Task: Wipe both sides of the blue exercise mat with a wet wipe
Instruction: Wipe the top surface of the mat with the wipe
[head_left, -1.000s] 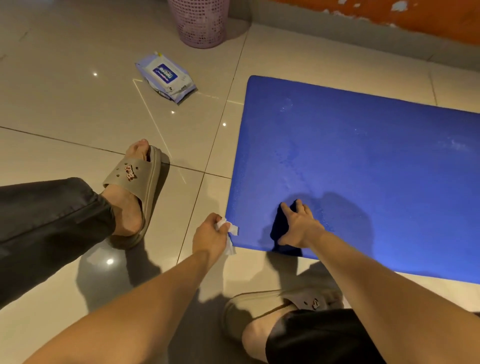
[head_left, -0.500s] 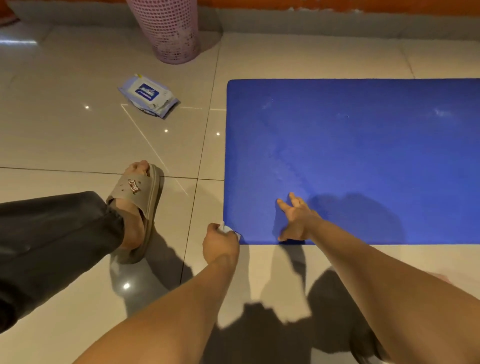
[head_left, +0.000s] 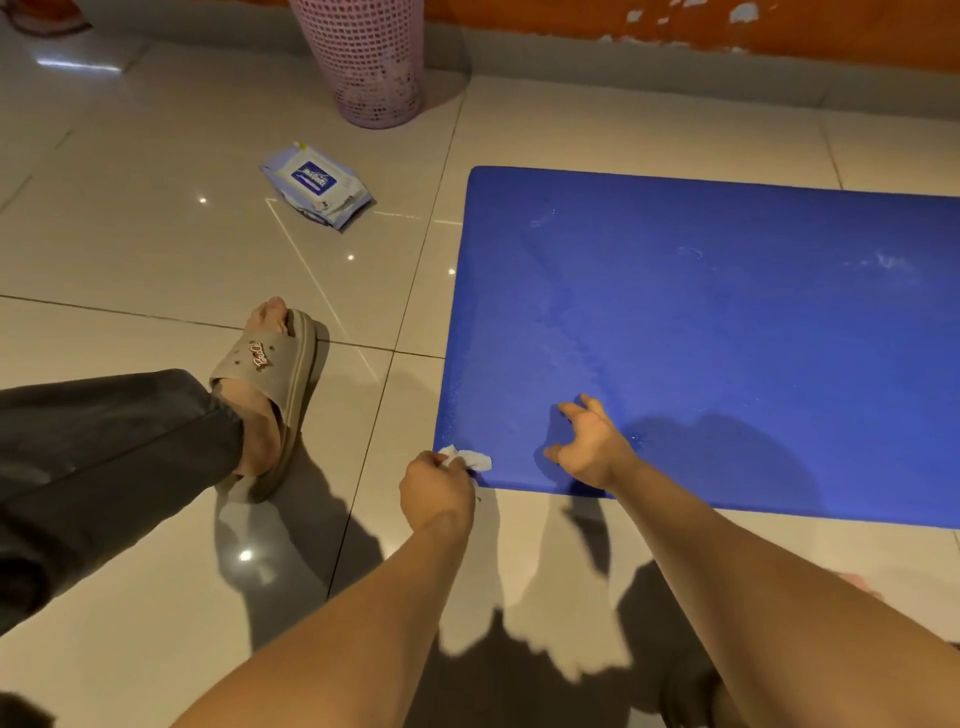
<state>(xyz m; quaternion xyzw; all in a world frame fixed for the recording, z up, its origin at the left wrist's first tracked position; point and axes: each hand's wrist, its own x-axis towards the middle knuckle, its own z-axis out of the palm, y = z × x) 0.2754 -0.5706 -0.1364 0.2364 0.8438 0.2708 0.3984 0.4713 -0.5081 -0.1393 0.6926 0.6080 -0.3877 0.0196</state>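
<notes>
The blue exercise mat (head_left: 727, 322) lies flat on the tiled floor, running off the right edge of view, with faint damp streaks on its surface. My left hand (head_left: 436, 488) grips a crumpled white wet wipe (head_left: 470, 460) at the mat's near left corner. My right hand (head_left: 589, 441) sits just right of it near the mat's front edge, with fingers spread and bent, fingertips on the mat, holding nothing.
A pack of wet wipes (head_left: 317, 184) lies on the floor to the left of the mat. A pink mesh basket (head_left: 369, 62) stands by the far wall. My left foot in a beige slipper (head_left: 270, 395) rests left of the mat corner.
One second ago my right hand lifted the mat's near edge; the mat now lies flat and the hand rests on top. My left hand brought the wipe onto the mat corner.
</notes>
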